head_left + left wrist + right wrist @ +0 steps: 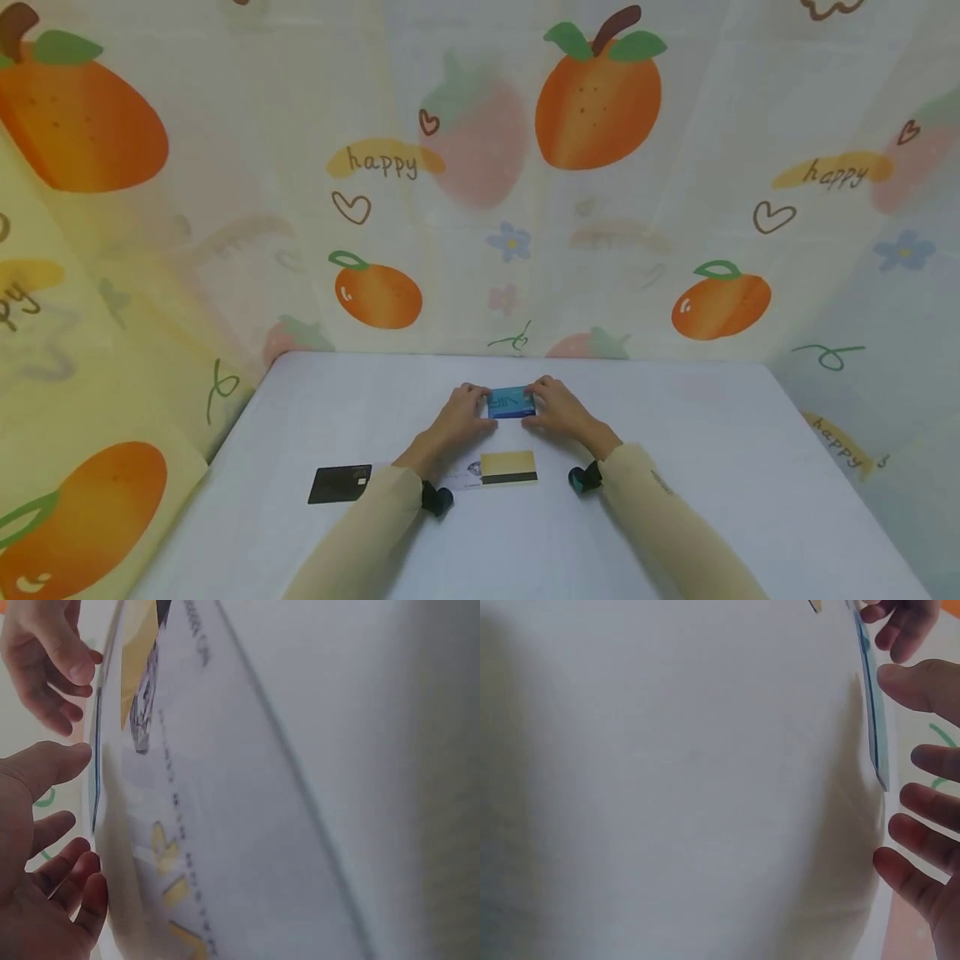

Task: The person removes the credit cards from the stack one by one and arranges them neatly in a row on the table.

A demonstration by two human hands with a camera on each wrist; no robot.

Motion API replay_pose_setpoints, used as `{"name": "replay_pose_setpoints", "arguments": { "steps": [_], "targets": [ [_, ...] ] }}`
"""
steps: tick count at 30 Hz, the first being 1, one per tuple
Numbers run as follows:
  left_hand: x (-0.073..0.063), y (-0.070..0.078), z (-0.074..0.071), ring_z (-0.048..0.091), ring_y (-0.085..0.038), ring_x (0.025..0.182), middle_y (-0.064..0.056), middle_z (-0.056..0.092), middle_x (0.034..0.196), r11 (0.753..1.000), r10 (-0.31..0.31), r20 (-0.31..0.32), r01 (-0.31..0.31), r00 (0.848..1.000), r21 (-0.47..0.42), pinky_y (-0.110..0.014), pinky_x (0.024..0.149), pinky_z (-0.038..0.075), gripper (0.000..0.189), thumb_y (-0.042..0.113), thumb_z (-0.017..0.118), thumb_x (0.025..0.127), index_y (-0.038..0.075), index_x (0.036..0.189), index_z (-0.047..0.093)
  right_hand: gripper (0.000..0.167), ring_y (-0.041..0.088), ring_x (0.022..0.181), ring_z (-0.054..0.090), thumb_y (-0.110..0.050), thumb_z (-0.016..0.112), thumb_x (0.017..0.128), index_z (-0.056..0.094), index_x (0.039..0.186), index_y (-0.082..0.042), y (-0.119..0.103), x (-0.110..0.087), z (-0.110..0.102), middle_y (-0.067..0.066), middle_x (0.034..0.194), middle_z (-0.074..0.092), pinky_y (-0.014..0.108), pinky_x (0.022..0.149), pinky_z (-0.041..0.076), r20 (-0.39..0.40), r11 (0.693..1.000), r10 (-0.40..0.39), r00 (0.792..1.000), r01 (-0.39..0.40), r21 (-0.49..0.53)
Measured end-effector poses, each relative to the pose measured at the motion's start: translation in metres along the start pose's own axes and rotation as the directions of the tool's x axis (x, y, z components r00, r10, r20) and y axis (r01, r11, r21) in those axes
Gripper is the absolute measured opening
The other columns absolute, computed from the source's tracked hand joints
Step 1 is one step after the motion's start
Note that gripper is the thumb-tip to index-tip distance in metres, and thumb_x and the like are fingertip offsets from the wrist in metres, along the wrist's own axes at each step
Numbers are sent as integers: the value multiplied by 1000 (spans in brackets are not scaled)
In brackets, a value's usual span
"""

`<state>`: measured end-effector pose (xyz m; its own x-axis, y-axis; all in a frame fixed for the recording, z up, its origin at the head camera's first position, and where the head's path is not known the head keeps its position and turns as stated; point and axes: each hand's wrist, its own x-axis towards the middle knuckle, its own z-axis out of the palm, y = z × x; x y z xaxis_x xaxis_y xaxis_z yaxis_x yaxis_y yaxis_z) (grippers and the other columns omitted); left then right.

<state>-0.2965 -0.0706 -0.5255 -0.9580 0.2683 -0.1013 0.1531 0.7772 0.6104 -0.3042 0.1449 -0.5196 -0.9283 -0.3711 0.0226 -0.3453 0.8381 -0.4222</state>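
Note:
A blue card (512,402) with dark lettering lies on the white table, towards its far side. My left hand (467,412) is at the card's left end, with fingers near its upper corner and the thumb by the lower one. At the right end, my right hand (558,408) is placed the same way. The right wrist view shows its fingers spread apart, with the thumb close to the card's thin edge (875,720). In the left wrist view, the left fingers are loosely bent and the thumb is beside the card (96,765). Exact contact is hard to tell.
Nearer me lie a black card (337,485), a gold card (509,463) with a dark stripe, and a pale printed card (461,477), partly hidden by my left forearm. A fruit-printed curtain (480,233) hangs behind the white table (675,417).

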Motion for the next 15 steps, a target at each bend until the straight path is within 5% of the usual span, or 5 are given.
{"name": "replay_pose_setpoints", "arguments": {
  "steps": [15],
  "targets": [
    [20, -3, 7, 42, -28, 134, -9, 46, 145, 998, -25, -9, 25, 1000, 56, -47, 112, 37, 71, 33, 78, 79, 17, 141, 49, 70, 31, 120, 51, -30, 82, 76, 55, 137, -10, 1, 23, -1, 16, 136, 52, 45, 105, 43, 119, 996, 48, 992, -39, -80]
  ]
}}
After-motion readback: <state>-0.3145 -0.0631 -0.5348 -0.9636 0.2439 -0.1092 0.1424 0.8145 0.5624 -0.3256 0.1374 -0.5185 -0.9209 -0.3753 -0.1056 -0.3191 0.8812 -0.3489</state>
